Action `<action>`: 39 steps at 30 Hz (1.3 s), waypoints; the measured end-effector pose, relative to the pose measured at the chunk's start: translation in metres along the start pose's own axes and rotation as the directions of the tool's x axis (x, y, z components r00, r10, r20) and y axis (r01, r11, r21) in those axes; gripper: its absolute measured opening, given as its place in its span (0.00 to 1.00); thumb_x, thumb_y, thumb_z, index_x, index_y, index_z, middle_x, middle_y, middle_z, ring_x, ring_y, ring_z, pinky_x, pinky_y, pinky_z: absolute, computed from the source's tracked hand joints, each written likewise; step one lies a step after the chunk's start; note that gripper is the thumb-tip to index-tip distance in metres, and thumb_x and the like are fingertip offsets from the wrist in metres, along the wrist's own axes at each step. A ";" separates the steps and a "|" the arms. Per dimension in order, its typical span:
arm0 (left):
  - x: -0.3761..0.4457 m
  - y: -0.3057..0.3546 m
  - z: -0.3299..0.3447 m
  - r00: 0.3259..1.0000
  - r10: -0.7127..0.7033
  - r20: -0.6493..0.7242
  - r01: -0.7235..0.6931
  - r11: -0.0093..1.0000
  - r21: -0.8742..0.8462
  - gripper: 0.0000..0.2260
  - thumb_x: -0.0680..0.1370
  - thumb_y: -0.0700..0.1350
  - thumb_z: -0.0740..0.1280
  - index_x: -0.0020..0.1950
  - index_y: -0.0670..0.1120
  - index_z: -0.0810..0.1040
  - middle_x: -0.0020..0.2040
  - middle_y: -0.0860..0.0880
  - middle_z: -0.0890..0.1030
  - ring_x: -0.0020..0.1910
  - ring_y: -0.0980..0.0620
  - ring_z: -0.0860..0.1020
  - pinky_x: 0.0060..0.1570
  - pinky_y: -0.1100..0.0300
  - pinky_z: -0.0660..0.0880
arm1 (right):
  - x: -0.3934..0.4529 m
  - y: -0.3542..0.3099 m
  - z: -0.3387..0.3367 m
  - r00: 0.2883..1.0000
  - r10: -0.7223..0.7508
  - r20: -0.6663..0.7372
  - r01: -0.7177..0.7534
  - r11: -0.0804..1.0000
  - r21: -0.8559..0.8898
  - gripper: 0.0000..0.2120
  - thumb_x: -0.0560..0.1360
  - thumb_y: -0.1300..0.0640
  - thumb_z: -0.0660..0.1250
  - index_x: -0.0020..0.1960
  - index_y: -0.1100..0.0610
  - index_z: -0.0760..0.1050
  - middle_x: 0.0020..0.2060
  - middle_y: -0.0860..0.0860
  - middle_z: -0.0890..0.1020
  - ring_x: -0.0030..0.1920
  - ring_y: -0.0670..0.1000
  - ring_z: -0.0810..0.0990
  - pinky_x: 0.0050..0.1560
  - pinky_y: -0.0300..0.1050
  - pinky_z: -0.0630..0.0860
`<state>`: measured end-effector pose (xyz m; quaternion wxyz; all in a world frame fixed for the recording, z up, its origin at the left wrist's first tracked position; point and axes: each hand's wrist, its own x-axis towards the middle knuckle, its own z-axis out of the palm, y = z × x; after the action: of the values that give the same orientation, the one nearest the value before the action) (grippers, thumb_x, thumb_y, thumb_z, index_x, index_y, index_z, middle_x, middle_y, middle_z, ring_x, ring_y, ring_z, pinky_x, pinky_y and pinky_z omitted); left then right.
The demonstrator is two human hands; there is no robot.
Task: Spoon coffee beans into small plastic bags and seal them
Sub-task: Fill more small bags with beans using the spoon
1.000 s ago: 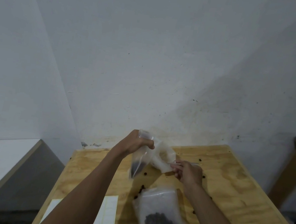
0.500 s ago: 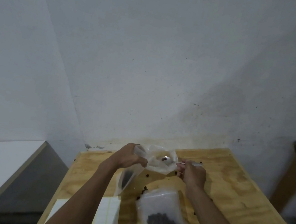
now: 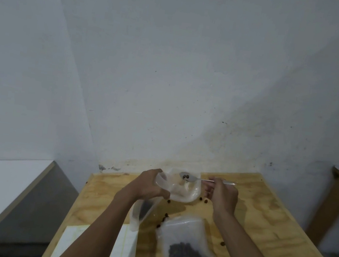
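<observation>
- We had the wooden table [image 3: 260,216] under both hands, its far edge against the wall beyond our fingers.
- On it, nearer to us than either hand and just inside the right forearm, lay the big bag of beans [image 3: 185,255], flat, with a dark heap showing through the plastic.
- A sheet of lined paper [image 3: 124,249] lay under the left forearm, on the near-left part of the table.
- Between our two hands we held up a crumpled plastic bag [image 3: 180,189], its mouth facing up and toward the right fingers.
- The left hand [image 3: 149,185] gripped that bag at its left rim, fingers curled round the plastic. A small bag [image 3: 142,210] with a few dark beans in it hung down below the same hand; we could not tell just how it was held.
- The right hand [image 3: 221,194] pinched the handle of the spoon [image 3: 192,177] between thumb and fingertips, the other fingers curled in.
- The spoon's long axis ran left to right, the handle at the right fingers and the bowl reaching left over the open mouth, so we judged the next move turned on tipping or dipping that bowl into the plastic just below it.
- A couple of coffee beans [image 3: 186,176] sat in the bowl.
- Loose beans [image 3: 206,201] lay scattered on the wood below the hands.
</observation>
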<state>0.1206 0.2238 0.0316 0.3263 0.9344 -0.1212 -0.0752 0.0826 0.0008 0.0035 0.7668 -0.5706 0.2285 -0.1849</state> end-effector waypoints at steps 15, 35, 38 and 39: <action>-0.007 -0.010 0.012 0.993 0.035 -0.117 -0.050 0.991 -0.126 0.25 0.63 0.55 0.80 0.57 0.55 0.78 0.53 0.54 0.80 0.50 0.56 0.78 0.47 0.58 0.78 | -0.022 -0.022 0.015 0.823 -0.540 0.172 0.563 0.743 -0.362 0.11 0.82 0.60 0.64 0.48 0.57 0.84 0.35 0.46 0.85 0.34 0.47 0.83 0.34 0.45 0.79; -0.005 -0.020 0.010 0.996 0.003 -0.094 -0.027 0.966 -0.257 0.15 0.64 0.52 0.75 0.49 0.54 0.82 0.46 0.53 0.85 0.43 0.55 0.83 0.44 0.57 0.82 | -0.008 0.031 0.014 0.728 -0.473 0.496 0.684 0.552 -0.477 0.11 0.82 0.58 0.66 0.59 0.52 0.85 0.39 0.48 0.87 0.32 0.46 0.82 0.35 0.40 0.79; -0.006 -0.016 0.009 0.996 0.001 -0.087 -0.025 0.963 -0.268 0.16 0.63 0.52 0.74 0.49 0.53 0.82 0.45 0.54 0.85 0.41 0.58 0.83 0.41 0.61 0.80 | -0.007 0.035 0.013 0.743 -0.493 0.453 0.669 0.580 -0.465 0.10 0.82 0.58 0.66 0.57 0.51 0.86 0.35 0.51 0.86 0.31 0.52 0.81 0.34 0.49 0.79; -0.005 -0.015 0.009 0.996 0.004 -0.085 -0.027 0.963 -0.270 0.16 0.63 0.52 0.74 0.49 0.54 0.82 0.46 0.54 0.85 0.41 0.58 0.83 0.41 0.61 0.80 | -0.007 0.035 0.013 0.747 -0.488 0.452 0.664 0.583 -0.467 0.10 0.82 0.58 0.66 0.57 0.51 0.86 0.35 0.51 0.86 0.30 0.51 0.81 0.33 0.47 0.78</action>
<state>0.1161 0.2310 0.0156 0.4562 0.8825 -0.1032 -0.0492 0.0851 0.0246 -0.0261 0.4638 -0.8456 -0.0338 -0.2619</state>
